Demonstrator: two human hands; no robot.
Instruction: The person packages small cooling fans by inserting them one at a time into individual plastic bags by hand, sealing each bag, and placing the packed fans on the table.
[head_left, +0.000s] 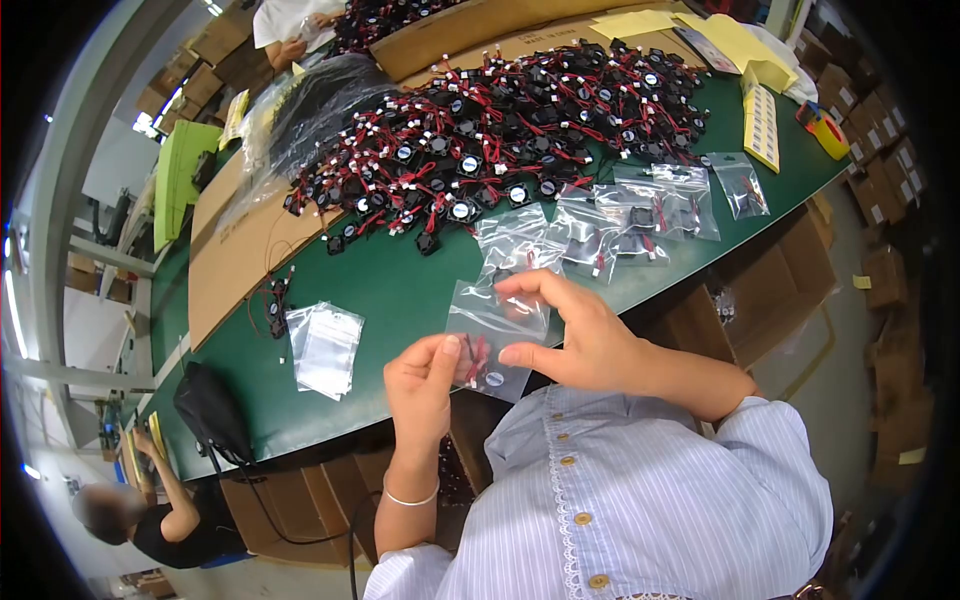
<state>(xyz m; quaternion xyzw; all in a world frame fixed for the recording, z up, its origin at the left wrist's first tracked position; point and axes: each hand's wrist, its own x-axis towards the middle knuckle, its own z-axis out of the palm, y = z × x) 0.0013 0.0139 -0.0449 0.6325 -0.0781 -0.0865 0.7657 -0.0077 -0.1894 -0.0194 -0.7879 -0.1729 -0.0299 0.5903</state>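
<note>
My left hand (pixel 418 388) is closed, its thumb and fingers pinching the left side of a clear zip bag (pixel 497 318). Inside that bag, near its bottom, lies a small black fan (pixel 493 380) with a round label and red wires. My right hand (pixel 590 340) is at the bag's right side, thumb and forefinger apart; whether the fingertips touch the plastic I cannot tell. Just beyond the bag, several filled zip bags (pixel 640 215) lie overlapping on the green table (pixel 400 290). A stack of flat clear bags (pixel 328 350) rests to the left.
A large heap of black fans (pixel 480 140) with red wires covers the table's far part. Cardboard (pixel 240 240), a label sheet (pixel 760 125) and a yellow tape dispenser (pixel 828 135) lie around it. A black bag (pixel 212 410) sits at the left edge. Two other people are nearby.
</note>
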